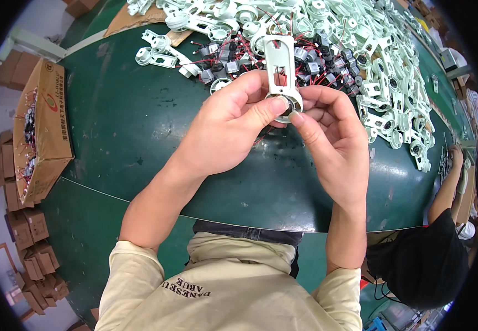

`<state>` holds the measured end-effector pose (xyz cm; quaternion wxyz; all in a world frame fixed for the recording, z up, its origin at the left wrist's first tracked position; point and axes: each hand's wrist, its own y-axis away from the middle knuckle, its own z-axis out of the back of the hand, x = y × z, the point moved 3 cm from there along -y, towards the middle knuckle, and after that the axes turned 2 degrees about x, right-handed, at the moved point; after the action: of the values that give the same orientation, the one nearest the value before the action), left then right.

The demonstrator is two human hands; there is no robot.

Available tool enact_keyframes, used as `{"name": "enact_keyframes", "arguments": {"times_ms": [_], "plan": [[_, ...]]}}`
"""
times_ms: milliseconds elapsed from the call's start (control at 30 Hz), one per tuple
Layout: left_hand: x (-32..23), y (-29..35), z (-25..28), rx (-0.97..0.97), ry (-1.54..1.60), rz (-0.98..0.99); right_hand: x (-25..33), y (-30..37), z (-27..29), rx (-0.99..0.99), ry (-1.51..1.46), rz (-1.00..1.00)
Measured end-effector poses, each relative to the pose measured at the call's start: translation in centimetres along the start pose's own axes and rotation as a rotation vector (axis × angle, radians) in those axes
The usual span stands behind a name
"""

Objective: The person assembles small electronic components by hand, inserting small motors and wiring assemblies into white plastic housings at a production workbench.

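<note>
Between both hands, above the green tabletop (pixel 156 118), is a pale green plastic housing (pixel 280 58). Its long slotted arm points away from me and its round ring end is toward me. My left hand (pixel 225 129) grips the ring from the left, thumb pressed over a dark round part inside it. From the right, my right hand (pixel 335 140) pinches the ring's lower edge with its thumb, the other fingers curled behind. Red wires show under the ring. Just beyond lie several small grey-and-black motors (pixel 313 69) with red leads.
A large heap of similar pale green housings (pixel 393 83) spreads across the back and right, with a few loose pieces (pixel 153 55) at left. A carton (pixel 54 121) of wired motors stands at the left edge. Another person in a black top (pixel 415 259) works at right.
</note>
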<state>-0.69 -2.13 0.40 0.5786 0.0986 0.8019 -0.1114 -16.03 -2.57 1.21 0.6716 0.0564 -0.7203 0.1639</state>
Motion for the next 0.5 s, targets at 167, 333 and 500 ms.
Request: {"name": "enact_keyframes", "arguments": {"times_ms": [167,333,500], "plan": [[0.5,0.0,-0.4,-0.029,0.002,-0.028,0.4,0.1,-0.1,-0.035,-0.089,-0.052],[0.4,0.0,-0.8,-0.073,0.059,-0.001,0.6,-0.1,1.0,-0.036,-0.089,-0.131],[0.8,0.0,-1.3,-0.106,-0.016,-0.054,0.2,-0.2,0.7,-0.079,-0.248,-0.104]]}}
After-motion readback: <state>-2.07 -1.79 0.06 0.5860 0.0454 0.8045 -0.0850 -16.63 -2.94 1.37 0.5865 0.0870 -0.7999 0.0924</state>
